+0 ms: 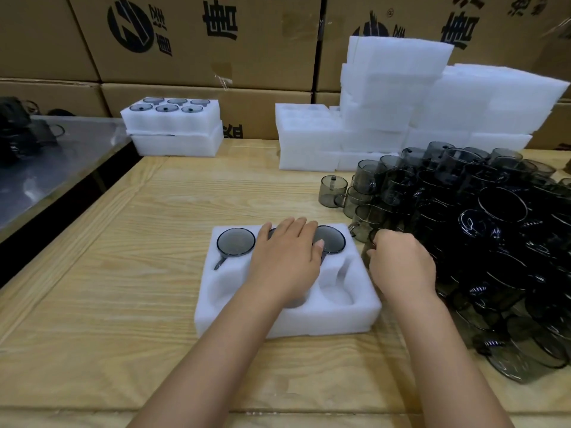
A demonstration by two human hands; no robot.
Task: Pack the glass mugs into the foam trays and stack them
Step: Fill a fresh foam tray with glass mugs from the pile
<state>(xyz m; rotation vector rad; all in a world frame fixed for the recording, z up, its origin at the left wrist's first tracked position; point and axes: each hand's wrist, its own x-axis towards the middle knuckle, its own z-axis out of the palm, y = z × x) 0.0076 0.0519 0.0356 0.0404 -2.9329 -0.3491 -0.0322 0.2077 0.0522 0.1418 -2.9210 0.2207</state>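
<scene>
Head view: white six-pocket foam tray (287, 319) sits mid-counter (123, 273), with smoky grey glass mugs (236, 241) in its far row. Left hand (287, 257) lies flat over the middle one, fingers straight. Right hand (401, 267) is just beside the tray, fingers curled round a dark mug (367, 251) at the edge of the heaped mug pile (494, 242). Filled tray stack (174, 128) stands far left.

The near foam tray (287, 316) is white with six cavities and lies flat on the bench (123, 288). In its back row, the left mug (236, 242) and right mug (330, 239), both smoky-grey glass, are seated rim up. The left mug's handle sits in a slot pointing forward.

The loose mug pile (482, 230) lies right of the tray, tumbled at mixed angles. A single mug (332, 191) stands upright at its far-left edge.

The filled tray stack (173, 128) is at far left, with six mugs in its top tray. The foam tray stacks (386, 103) are at rear right.
</scene>
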